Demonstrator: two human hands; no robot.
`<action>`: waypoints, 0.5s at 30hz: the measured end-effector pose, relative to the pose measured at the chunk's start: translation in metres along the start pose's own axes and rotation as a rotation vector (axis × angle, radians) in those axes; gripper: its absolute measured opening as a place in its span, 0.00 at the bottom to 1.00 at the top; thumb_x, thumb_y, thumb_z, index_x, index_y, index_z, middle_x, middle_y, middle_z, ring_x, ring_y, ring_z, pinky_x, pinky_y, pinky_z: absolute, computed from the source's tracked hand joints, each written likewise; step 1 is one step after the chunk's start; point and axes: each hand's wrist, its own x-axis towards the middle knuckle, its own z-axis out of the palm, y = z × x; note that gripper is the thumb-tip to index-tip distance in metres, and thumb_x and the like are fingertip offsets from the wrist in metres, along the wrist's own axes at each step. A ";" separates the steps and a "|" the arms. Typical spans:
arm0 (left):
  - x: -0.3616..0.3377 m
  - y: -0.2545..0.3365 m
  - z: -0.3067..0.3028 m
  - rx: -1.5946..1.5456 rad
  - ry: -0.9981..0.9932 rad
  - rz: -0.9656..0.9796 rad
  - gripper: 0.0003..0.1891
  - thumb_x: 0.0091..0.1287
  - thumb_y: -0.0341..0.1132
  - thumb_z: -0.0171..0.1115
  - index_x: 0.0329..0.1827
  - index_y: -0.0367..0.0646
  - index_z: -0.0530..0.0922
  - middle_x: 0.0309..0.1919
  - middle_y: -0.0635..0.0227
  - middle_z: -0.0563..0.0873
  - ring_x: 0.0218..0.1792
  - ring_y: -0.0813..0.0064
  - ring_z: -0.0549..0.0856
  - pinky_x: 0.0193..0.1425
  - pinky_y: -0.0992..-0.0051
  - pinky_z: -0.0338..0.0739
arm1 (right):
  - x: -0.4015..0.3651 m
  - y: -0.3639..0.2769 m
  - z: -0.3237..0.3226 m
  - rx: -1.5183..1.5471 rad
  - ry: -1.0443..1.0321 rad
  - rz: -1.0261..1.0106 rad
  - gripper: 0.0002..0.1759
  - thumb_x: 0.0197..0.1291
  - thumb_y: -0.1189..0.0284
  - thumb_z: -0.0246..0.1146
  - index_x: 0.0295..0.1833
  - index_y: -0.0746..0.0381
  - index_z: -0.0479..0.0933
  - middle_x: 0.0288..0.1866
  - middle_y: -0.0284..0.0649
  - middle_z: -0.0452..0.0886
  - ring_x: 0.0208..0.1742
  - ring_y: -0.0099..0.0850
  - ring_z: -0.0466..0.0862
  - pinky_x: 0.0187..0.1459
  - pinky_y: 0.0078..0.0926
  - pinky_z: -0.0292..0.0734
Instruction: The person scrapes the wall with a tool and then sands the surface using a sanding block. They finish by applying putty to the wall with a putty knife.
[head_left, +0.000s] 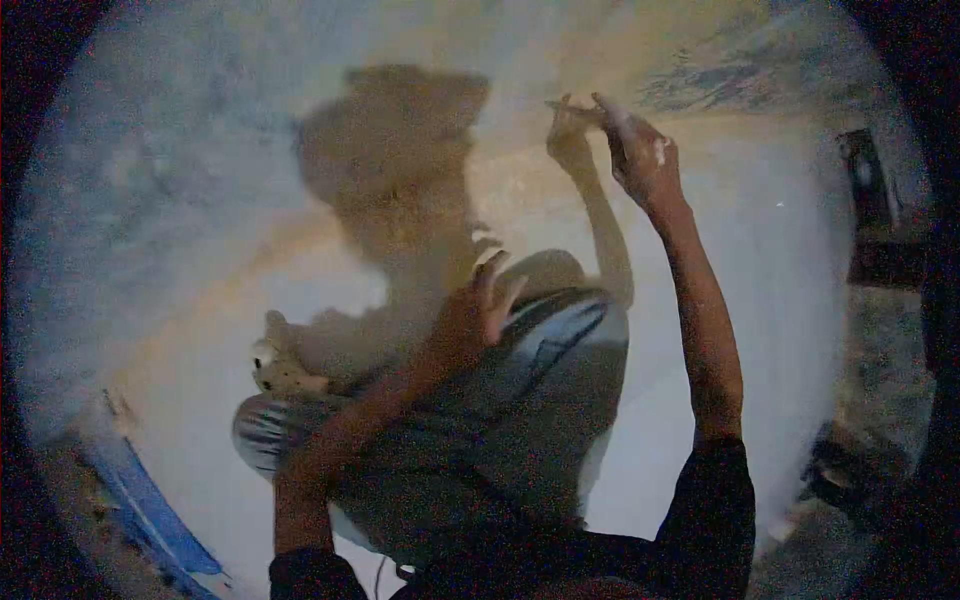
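My right hand [643, 155] is raised at the upper right, its fingers pinched round a thin dark stick-like tool [580, 108] that points left towards the pale painted surface [730, 180]. White marks show on the back of that hand. Near the middle, my left hand [490, 300] has its fingers spread beside my bent knee and holds nothing visible. A large shadow of my head and arm falls on the surface, and the shadow of the right hand lies just left of the tool.
My crossed legs fill the lower middle. A small pale object with dark spots [265, 360] is by the left knee. A blue strip [150, 500] lies at the lower left. Dark objects [870, 180] stand along the right edge, too dim to name.
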 end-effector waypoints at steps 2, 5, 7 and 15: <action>0.004 -0.007 0.008 -0.089 -0.066 -0.072 0.27 0.65 0.29 0.58 0.69 0.42 0.66 0.70 0.44 0.63 0.65 0.45 0.72 0.64 0.55 0.76 | 0.006 0.004 -0.001 -0.034 0.074 -0.078 0.25 0.63 0.77 0.63 0.66 0.50 0.72 0.49 0.42 0.86 0.43 0.42 0.87 0.41 0.40 0.82; 0.005 0.007 -0.002 -0.063 -0.142 -0.049 0.25 0.67 0.30 0.56 0.68 0.39 0.67 0.69 0.45 0.65 0.66 0.47 0.72 0.67 0.55 0.74 | 0.007 0.009 0.012 -0.248 0.316 -0.252 0.22 0.58 0.74 0.65 0.58 0.44 0.80 0.37 0.36 0.87 0.41 0.39 0.87 0.32 0.38 0.81; 0.008 0.035 -0.003 0.153 -0.143 0.111 0.23 0.68 0.30 0.51 0.67 0.36 0.68 0.67 0.46 0.69 0.66 0.47 0.72 0.68 0.54 0.72 | -0.010 0.016 0.001 -0.263 0.210 -0.163 0.20 0.58 0.74 0.65 0.56 0.44 0.81 0.37 0.35 0.87 0.42 0.39 0.87 0.33 0.40 0.81; -0.004 0.060 -0.006 0.071 -0.052 0.240 0.23 0.65 0.26 0.52 0.65 0.34 0.70 0.65 0.44 0.70 0.62 0.45 0.75 0.65 0.53 0.72 | -0.004 0.014 0.003 -0.260 0.216 -0.124 0.15 0.58 0.73 0.66 0.50 0.46 0.83 0.42 0.30 0.88 0.47 0.36 0.86 0.43 0.39 0.80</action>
